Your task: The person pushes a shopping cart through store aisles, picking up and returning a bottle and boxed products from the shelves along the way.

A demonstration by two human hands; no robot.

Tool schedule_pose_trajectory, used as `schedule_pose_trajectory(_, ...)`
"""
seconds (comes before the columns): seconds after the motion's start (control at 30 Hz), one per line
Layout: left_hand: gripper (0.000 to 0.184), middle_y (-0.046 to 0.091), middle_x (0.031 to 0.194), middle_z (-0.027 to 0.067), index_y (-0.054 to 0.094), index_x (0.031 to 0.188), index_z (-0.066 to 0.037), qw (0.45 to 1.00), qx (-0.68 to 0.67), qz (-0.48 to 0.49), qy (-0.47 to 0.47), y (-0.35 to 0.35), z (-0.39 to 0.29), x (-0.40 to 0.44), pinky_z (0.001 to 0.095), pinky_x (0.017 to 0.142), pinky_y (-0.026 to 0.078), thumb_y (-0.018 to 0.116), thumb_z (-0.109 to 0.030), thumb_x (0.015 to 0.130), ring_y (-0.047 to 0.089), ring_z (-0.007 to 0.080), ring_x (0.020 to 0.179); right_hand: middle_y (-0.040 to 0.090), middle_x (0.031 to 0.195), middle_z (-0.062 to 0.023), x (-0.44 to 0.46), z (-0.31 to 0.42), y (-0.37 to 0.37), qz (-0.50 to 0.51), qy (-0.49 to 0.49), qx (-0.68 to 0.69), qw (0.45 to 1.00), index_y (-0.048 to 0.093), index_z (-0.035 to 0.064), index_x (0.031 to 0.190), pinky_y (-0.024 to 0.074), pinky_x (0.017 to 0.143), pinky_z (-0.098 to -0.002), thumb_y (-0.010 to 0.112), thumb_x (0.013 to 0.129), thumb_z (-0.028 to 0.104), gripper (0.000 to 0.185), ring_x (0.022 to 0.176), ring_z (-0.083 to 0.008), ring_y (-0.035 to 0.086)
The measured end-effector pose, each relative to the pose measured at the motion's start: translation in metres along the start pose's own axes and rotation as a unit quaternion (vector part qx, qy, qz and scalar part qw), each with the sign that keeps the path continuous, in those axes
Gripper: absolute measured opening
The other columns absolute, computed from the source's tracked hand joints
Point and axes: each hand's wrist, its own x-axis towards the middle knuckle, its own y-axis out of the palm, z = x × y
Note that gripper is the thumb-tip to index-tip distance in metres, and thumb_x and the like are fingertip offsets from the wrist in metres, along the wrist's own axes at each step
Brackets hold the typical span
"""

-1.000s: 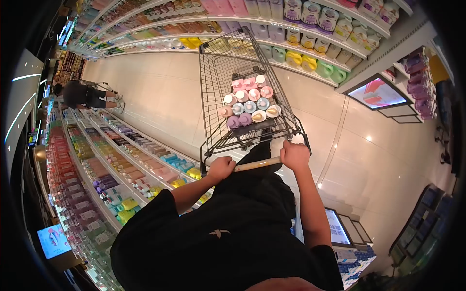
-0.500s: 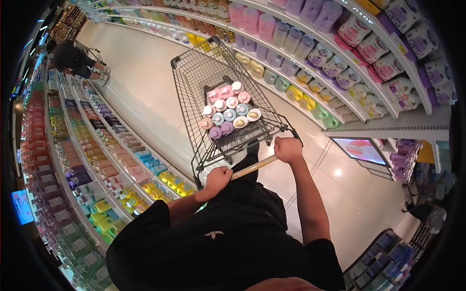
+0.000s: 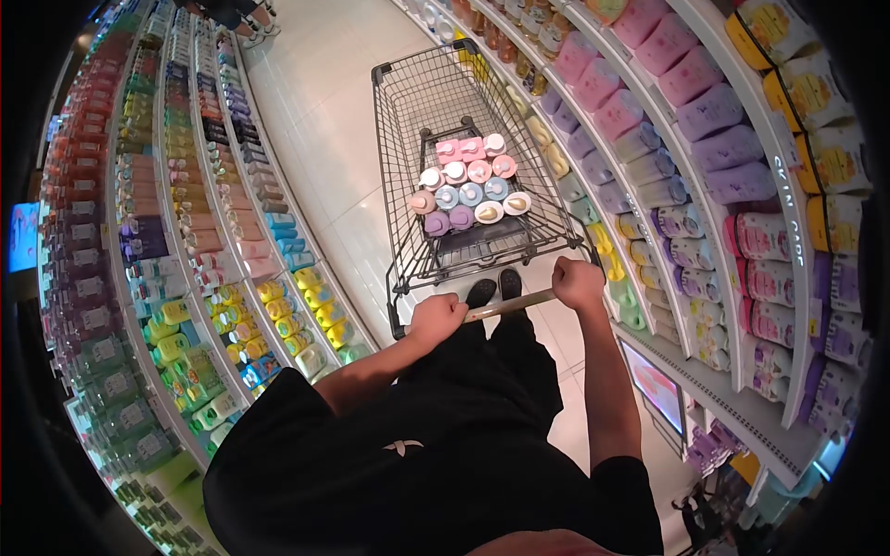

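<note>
My left hand (image 3: pixel 438 316) is wrapped round the left part of the light-coloured handle (image 3: pixel 510 307) of a shopping cart (image 3: pixel 397 190). At the handle's right end, my right hand (image 3: pixel 578 282) grips the same bar. Inside the dark wire basket, pump bottles (image 3: pixel 471 194) stand upright in close rows. Their tops are pink, white, light blue, purple and peach. Two white tubs or caps with yellowish centres (image 3: pixel 489 214) sit at the near right of the group. Beneath the handle, my two dark shoes (image 3: pixel 481 293) show on the floor.
Shelves (image 3: pixel 216 232) packed with coloured bottles line the left side. On the right, shelves (image 3: pixel 737 306) carry pink, purple and yellow bottles and pouches. A lit screen (image 3: pixel 652 382) is set low at the right. A person's legs (image 3: pixel 252 23) show far up the pale tiled aisle (image 3: pixel 311 83).
The cart has moved forward along the aisle and the view has turned, so the aisle runs straighter ahead. Both hands stay on the handle. The other person now shows only at the top edge.
</note>
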Motion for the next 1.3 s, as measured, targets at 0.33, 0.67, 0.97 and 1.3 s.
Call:
schedule_pose_trajectory(0.33,0.035,0.070,0.078,0.0199,0.067,0.081,-0.004,0.983,0.031,-0.170,-0.068,-0.030,-0.026,0.046,0.0537,0.073,0.056,0.059,-0.036,0.094,0.070,0.0434,0.077,0.074,0.074,-0.0162,0.114,-0.030,-0.009,-0.108,-0.139,0.022,0.984,0.073,0.0127,0.082,0.0576,0.065,-0.0547,0.067,0.088,0.026,0.016,0.070,-0.0392,0.074)
schedule_pose_trajectory(0.67,0.039,0.075,0.083,0.0202,0.074,0.086,-0.009,0.982,0.081,-0.127,-0.118,-0.080,-0.014,0.113,0.0571,0.077,0.058,0.055,-0.042,0.094,0.073,0.0450,0.083,0.069,0.066,-0.0155,0.219,-0.008,-0.033,-0.153,-0.227,-0.018,0.962,0.071,0.0128,0.075,0.0569,0.058,-0.0508,0.068,0.084,0.022,0.013,0.063,-0.0376,0.071)
schedule_pose_trajectory(0.97,0.037,0.075,0.081,0.0201,0.075,0.083,-0.008,0.973,0.089,-0.164,-0.139,-0.144,-0.013,0.189,0.0569,0.073,0.059,0.054,-0.037,0.093,0.072,0.0437,0.078,0.077,0.085,-0.0160,0.328,0.053,-0.082,0.032,-0.140,-0.066,0.987,0.074,0.0125,0.093,0.0583,0.073,-0.0549,0.058,0.098,0.031,0.026,0.082,-0.0384,0.076)
schedule_pose_trajectory(1.3,0.034,0.073,0.079,0.0188,0.072,0.080,-0.008,0.969,0.083,-0.193,-0.127,-0.251,0.016,0.299,0.0556,0.071,0.058,0.056,-0.035,0.092,0.072,0.0431,0.075,0.079,0.089,-0.0136,0.463,0.139,-0.111,0.078,-0.117,-0.061,0.988,0.076,0.0140,0.097,0.0589,0.077,-0.0556,0.056,0.097,0.032,0.027,0.086,-0.0392,0.076)
